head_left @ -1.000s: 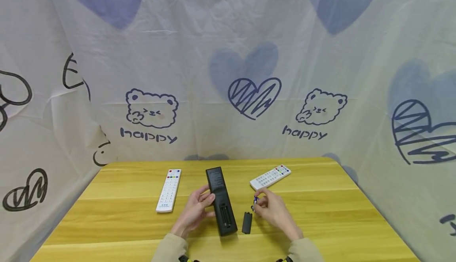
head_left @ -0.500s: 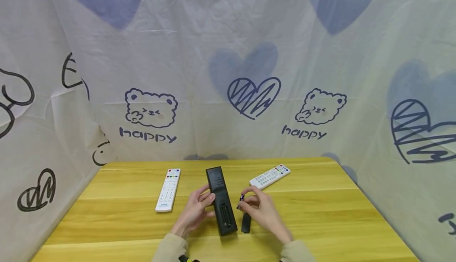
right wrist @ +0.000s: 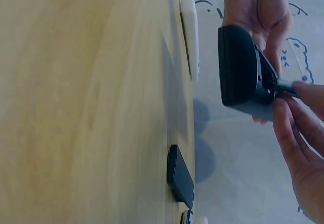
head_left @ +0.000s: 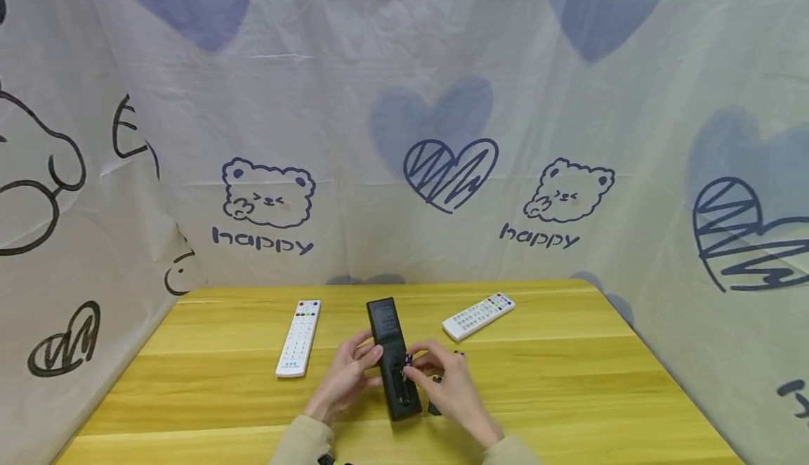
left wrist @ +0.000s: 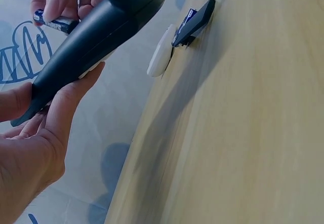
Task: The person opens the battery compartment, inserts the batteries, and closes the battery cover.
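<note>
Pale printed cloth [head_left: 360,261] hangs behind; yellow wood-grain table [head_left: 588,395] fills the lower frame. Black remote [head_left: 383,321] at lower centre of the head view, back face up, held off the table, battery bay [head_left: 401,389] exposed. Left hand [head_left: 346,375]: thumb and fingers gripping its left edge. Right hand [head_left: 445,384]: thumb and fingertips pinching a battery [left wrist: 59,23] at the bay's upper end; its seating I cannot tell, fingers covering. Black cover [right wrist: 179,178] and second battery [left wrist: 190,15] lie to the remote's right. White remotes: one left of centre [head_left: 298,338], one right [head_left: 478,317].
</note>
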### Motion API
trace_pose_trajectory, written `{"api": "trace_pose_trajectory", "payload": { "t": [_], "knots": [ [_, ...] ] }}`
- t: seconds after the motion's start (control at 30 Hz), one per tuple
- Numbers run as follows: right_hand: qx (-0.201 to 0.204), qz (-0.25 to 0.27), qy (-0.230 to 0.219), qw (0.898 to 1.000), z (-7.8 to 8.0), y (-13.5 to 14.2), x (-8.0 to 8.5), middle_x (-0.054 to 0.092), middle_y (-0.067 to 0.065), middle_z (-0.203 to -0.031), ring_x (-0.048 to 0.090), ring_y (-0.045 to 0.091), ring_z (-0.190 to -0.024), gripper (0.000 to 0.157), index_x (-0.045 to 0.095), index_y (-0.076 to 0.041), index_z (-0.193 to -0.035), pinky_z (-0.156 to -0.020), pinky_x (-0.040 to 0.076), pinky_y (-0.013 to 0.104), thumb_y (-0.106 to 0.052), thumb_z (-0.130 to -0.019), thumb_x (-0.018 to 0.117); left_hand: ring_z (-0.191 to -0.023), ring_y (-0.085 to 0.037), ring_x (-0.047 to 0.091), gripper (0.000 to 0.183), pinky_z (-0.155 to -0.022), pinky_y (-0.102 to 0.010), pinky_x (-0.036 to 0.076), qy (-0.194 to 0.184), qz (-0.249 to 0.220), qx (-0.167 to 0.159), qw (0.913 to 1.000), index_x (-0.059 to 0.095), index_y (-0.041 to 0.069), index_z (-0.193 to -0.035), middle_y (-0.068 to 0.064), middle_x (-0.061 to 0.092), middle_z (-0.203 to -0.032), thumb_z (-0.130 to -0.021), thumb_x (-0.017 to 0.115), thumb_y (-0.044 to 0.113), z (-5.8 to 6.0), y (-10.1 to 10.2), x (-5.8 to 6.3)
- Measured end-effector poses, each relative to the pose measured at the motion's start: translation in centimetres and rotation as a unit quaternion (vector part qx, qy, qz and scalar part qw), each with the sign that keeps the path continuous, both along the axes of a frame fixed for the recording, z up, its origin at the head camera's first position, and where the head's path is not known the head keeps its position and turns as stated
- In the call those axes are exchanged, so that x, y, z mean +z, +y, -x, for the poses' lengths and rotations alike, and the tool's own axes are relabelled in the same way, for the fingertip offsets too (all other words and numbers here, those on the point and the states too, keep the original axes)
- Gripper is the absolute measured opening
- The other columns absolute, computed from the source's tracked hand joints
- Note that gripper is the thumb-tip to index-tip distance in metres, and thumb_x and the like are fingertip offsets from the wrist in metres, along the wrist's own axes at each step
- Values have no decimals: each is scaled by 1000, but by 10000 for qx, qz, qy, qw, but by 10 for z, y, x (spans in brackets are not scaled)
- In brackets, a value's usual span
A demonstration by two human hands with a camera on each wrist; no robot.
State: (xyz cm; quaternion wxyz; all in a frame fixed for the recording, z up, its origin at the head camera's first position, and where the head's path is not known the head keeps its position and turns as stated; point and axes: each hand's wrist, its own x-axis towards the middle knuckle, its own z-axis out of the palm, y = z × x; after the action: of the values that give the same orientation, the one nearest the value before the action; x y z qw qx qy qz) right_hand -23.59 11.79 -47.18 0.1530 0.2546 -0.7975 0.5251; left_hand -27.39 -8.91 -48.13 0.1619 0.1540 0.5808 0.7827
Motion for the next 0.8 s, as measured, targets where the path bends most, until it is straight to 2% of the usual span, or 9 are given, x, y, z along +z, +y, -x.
{"api": "trace_pose_trajectory", "payload": {
  "t": [0.13, 0.2, 0.47, 0.63, 0.8],
  "knots": [
    [-168, -248, 458, 9985, -3, -6, -1, 77, 11, -84, 71, 9, -71, 18, 68, -3, -102, -60, 60, 21, -4, -86, 77, -113, -13, 65, 58, -86, -35, 64, -53, 23, 6, 10000, 19, -7, -156, -31, 48, -147, -107, 45, 8, 0, 1, 1],
    [-235, -377, 542, 9975, -4, -8, 0, 77, 11, -82, 68, 4, -68, 18, 69, -4, -100, -57, 57, 20, -2, -85, 77, -115, -14, 65, 58, -87, -35, 63, -50, 39, -14, 10000, 19, -6, -156, -32, 46, -149, -107, 45, 9, -1, 1, 2],
    [-453, -743, 490, 9950, -10, -15, 0, 77, 9, -76, 60, -3, -63, 18, 68, -4, -97, -52, 49, 14, 1, -83, 77, -117, -16, 64, 59, -84, -32, 64, -51, 147, -48, 9999, 18, -4, -157, -33, 42, -151, -107, 45, 10, 0, 0, 2],
    [-415, -942, 543, 9932, -11, -16, 0, 75, 8, -72, 50, -7, -58, 16, 67, -5, -96, -48, 41, 11, 0, -84, 77, -116, -16, 65, 59, -82, -31, 64, -15, 163, -47, 9999, 18, -4, -157, -34, 41, -151, -107, 46, 10, 0, 1, 2],
    [-438, -1221, 496, 9903, -12, -17, 1, 75, 7, -71, 50, -8, -58, 14, 69, -6, -96, -49, 41, 10, -1, -85, 77, -114, -16, 65, 59, -82, -32, 64, -6, 171, 56, 9998, 19, -4, -157, -35, 40, -151, -107, 46, 9, 0, 2, 3]
  ]
}}
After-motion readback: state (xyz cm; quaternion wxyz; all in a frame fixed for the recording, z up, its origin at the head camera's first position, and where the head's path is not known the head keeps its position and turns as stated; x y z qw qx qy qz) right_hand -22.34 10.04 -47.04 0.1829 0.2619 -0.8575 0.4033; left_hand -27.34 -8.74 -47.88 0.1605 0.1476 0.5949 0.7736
